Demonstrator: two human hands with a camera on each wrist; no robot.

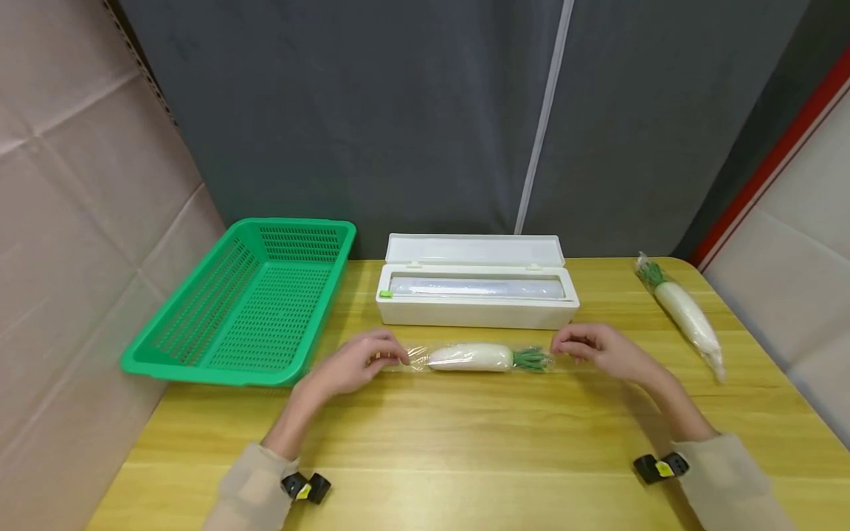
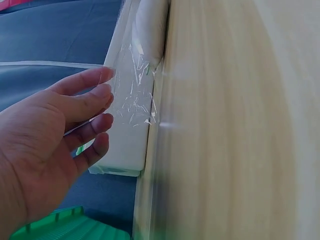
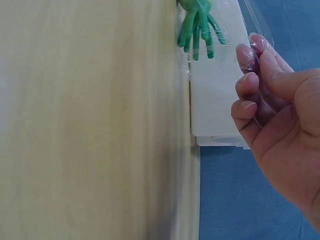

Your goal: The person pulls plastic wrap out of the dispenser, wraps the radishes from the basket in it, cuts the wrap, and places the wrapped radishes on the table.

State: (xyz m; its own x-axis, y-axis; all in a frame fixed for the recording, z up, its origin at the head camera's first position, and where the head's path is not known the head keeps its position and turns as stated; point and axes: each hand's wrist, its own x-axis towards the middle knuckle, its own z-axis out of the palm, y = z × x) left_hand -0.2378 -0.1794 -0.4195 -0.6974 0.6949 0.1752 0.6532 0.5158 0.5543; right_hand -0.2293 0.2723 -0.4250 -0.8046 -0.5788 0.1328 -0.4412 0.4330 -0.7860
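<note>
A white radish (image 1: 473, 358) with green stalks (image 1: 529, 359) lies lengthwise in front of the white box, wrapped in clear cling film (image 1: 418, 357). The film sticks out past both ends of the radish. At its left end, my left hand (image 1: 367, 359) pinches the film between thumb and fingertips, the other fingers loosely bent. Beyond the stalks, my right hand (image 1: 607, 352) pinches the other end of the film. In the right wrist view, clear film (image 3: 257, 55) stretches over the fingertips of that hand.
Behind the radish stands a white cling film box (image 1: 481, 316), its lid raised and a film roll (image 1: 477, 287) inside. On the left is a green plastic basket (image 1: 308, 324). Another film-wrapped radish (image 1: 687, 313) lies at the table's right. A grey curtain (image 1: 372, 125) hangs behind.
</note>
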